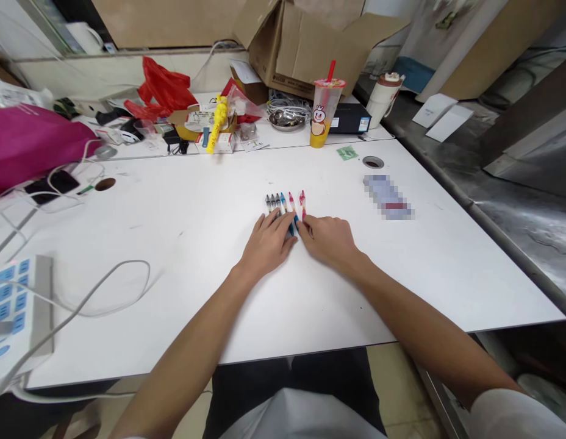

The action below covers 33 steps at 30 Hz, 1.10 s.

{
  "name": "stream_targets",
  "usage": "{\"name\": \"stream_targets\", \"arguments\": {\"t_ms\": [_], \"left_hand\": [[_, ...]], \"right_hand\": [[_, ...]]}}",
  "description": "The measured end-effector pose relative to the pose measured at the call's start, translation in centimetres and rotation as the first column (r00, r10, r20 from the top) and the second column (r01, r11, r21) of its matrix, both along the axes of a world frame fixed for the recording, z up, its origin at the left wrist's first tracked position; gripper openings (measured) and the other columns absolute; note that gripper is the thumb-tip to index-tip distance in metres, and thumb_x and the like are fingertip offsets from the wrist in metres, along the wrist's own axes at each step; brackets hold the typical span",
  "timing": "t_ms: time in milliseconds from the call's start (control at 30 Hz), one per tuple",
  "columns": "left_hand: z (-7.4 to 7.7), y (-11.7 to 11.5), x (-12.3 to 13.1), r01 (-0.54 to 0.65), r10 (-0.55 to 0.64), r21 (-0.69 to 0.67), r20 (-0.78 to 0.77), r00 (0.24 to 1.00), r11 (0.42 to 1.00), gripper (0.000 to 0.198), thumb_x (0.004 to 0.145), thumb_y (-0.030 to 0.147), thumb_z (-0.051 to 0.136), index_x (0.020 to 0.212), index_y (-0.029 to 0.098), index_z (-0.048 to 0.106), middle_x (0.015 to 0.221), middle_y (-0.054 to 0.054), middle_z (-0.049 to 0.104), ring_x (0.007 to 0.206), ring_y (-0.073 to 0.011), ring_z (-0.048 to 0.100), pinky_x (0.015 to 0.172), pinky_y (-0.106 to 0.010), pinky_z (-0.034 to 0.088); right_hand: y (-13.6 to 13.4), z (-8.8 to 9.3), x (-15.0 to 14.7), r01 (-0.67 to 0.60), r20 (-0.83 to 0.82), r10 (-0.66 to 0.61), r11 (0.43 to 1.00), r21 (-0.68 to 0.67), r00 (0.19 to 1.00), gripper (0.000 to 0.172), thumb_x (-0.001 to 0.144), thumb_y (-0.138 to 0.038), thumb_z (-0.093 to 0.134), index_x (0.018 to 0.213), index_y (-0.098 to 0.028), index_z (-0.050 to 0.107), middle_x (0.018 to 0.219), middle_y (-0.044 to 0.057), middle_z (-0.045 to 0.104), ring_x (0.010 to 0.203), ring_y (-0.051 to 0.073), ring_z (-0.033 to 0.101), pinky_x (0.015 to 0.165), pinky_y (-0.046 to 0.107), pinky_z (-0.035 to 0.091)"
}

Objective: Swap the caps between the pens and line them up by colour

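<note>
Head view: a row of slim plastic pens (285, 207) with grey, blue and red ends was seen lying side by side on a white laminate table (173, 286), near the middle of its surface. The left hand (267, 244) was laid over the lower part of the row, its fingers (280, 222) kept narrow and resting flat on the pens. The right hand (329, 241) was placed just beside the row, its fingertips (305, 227) touching the pen at the right end. Whether either hand was gripping could not be told.

Farther back, a clear plastic cup (326, 113) was stood upright, with a red straw (330, 71) in it and a yellow drink in its lower part. A shallow metal dish (286, 120) was set just to its left, and a white flask (383, 100) to its right. Behind them, an open brown cardboard box (301, 52) was seen with its flaps raised, its contents hidden. A crumpled red plastic bag (161, 88) and a magenta bag (31, 146) were placed towards the left.
</note>
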<state>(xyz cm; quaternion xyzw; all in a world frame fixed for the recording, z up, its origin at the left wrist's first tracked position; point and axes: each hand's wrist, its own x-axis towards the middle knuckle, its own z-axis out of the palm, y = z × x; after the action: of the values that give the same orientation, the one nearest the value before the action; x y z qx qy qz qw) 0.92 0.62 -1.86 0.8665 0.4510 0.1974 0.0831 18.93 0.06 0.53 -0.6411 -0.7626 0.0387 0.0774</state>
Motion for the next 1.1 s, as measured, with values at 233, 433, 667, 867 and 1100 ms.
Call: {"name": "stream_targets", "arguments": {"t_ms": [233, 433, 667, 867, 1100], "left_hand": [[-0.1, 0.3, 0.3, -0.02, 0.02, 0.015, -0.018, 1.0, 1.0, 0.045, 0.101, 0.024, 0.052, 0.145, 0.016, 0.048, 0.141, -0.012, 0.065, 0.149, -0.0316, 0.04, 0.122, -0.055, 0.032], [0.0, 0.2, 0.0, -0.004, 0.005, 0.026, -0.013, 1.0, 1.0, 0.044, 0.101, 0.023, 0.049, 0.145, 0.018, 0.048, 0.14, -0.012, 0.065, 0.149, -0.0299, 0.04, 0.122, -0.055, 0.033], [-0.3, 0.4, 0.1, -0.001, 0.001, 0.011, 0.01, 1.0, 1.0, 0.05, 0.1, 0.022, 0.051, 0.15, 0.017, 0.044, 0.146, -0.014, 0.061, 0.149, -0.033, 0.04, 0.121, -0.056, 0.032], [-0.1, 0.2, 0.0, -0.003, 0.003, -0.008, 0.042, 0.999, 1.0, 0.055, 0.1, 0.024, 0.052, 0.153, 0.017, 0.04, 0.15, -0.014, 0.057, 0.151, -0.0343, 0.036, 0.122, -0.058, 0.031], [-0.1, 0.3, 0.1, -0.006, 0.007, -0.013, 0.016, 1.0, 1.0, 0.049, 0.104, 0.028, 0.048, 0.151, 0.015, 0.043, 0.148, -0.013, 0.059, 0.149, -0.0338, 0.038, 0.122, -0.057, 0.03]], "right_hand": [[1.2, 0.0, 1.0, 0.158, -0.034, -0.162, 0.983, -0.094, 0.986, 0.038, 0.1, -0.053, 0.042, 0.087, -0.022, 0.061, 0.082, 0.006, 0.073, 0.07, 0.021, 0.062, 0.062, 0.032, 0.028], [1.4, -0.3, 0.6, 0.181, -0.017, -0.184, 0.976, -0.125, 0.983, 0.044, 0.097, -0.062, 0.043, 0.088, -0.022, 0.061, 0.083, 0.008, 0.072, 0.073, 0.024, 0.064, 0.064, 0.033, 0.032], [1.6, -0.4, 0.3, 0.176, -0.063, -0.182, 0.98, -0.093, 0.981, 0.048, 0.095, -0.066, 0.045, 0.095, -0.021, 0.063, 0.082, 0.01, 0.072, 0.075, 0.028, 0.065, 0.067, 0.036, 0.039], [1.8, -1.2, 1.2, -0.142, -0.2, 0.18, 0.971, 0.192, 0.963, 0.047, 0.094, -0.047, 0.056, 0.131, -0.018, 0.06, 0.136, 0.017, 0.063, 0.12, 0.033, 0.057, 0.092, 0.043, 0.047], [2.2, -1.9, 2.5, -0.372, -0.18, 0.401, 0.912, 0.176, 0.898, 0.054, 0.096, -0.043, 0.053, 0.144, -0.017, 0.057, 0.15, 0.013, 0.057, 0.14, 0.034, 0.044, 0.111, 0.052, 0.039]]}}
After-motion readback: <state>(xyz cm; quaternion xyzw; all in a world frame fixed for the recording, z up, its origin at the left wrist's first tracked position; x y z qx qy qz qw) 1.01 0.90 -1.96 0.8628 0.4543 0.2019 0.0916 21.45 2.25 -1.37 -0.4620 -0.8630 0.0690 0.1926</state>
